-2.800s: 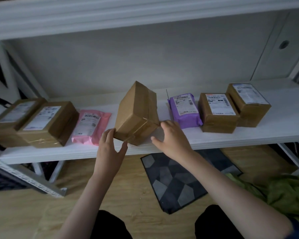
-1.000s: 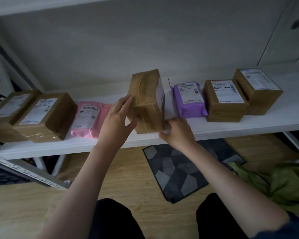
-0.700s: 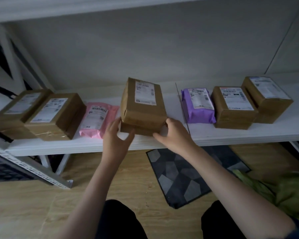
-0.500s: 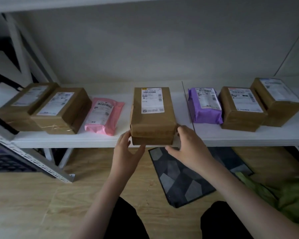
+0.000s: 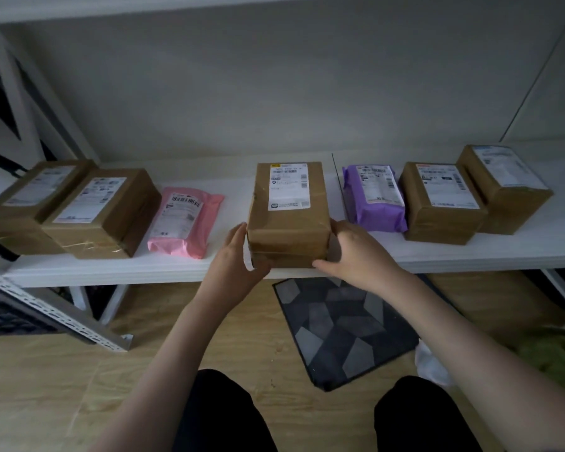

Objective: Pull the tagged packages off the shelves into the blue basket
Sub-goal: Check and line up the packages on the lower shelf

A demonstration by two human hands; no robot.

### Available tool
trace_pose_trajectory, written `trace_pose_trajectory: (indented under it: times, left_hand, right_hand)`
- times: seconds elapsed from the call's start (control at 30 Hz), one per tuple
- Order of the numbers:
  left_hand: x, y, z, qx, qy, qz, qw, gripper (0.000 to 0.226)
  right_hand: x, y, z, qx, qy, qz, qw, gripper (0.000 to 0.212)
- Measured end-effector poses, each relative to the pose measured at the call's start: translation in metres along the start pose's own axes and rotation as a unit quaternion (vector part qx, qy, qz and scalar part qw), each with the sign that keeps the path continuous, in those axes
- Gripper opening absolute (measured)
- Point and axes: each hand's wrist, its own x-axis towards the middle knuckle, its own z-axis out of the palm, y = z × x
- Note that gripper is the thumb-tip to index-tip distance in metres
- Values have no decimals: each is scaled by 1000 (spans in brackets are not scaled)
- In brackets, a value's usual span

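Observation:
A brown cardboard box (image 5: 289,223) lies flat at the front edge of the white shelf (image 5: 470,256), its white shipping label facing up. My left hand (image 5: 237,261) grips its near left corner, thumb on the front face. My right hand (image 5: 356,252) grips the near right corner, thumb under the front edge. To the left lie a pink mailer (image 5: 183,223) and two brown boxes (image 5: 101,210) (image 5: 30,200). To the right lie a purple mailer (image 5: 375,200) and two more brown boxes (image 5: 441,203) (image 5: 506,187). All of them carry labels.
A perforated metal upright (image 5: 56,314) slants across the lower left, with a dark gridded crate (image 5: 0,318) behind it. Below the shelf is a wooden floor with a grey patterned mat (image 5: 343,327) and a green cloth (image 5: 555,360) at the right. My knees show at the bottom.
The brown box was turned from standing on edge to lying flat with its label up. Both hands moved from its sides to its near corners.

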Motion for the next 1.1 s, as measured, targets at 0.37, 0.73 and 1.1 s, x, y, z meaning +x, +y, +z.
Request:
trace_pose_trajectory:
  times: [0.37, 0.73, 1.1]
  left_hand:
    - [-21, 21, 16, 49, 107, 126, 985, 88]
    - [-45, 24, 22, 31, 140, 153, 978, 85]
    - [-21, -2, 4, -130, 31, 48, 990, 80]
  right_hand:
    - [-36, -1, -3, -32, 192, -74, 978, 82]
    - [-55, 7, 11, 17, 223, -113, 968, 74]
    - [-6, -16, 27, 52, 105, -25, 993, 88]
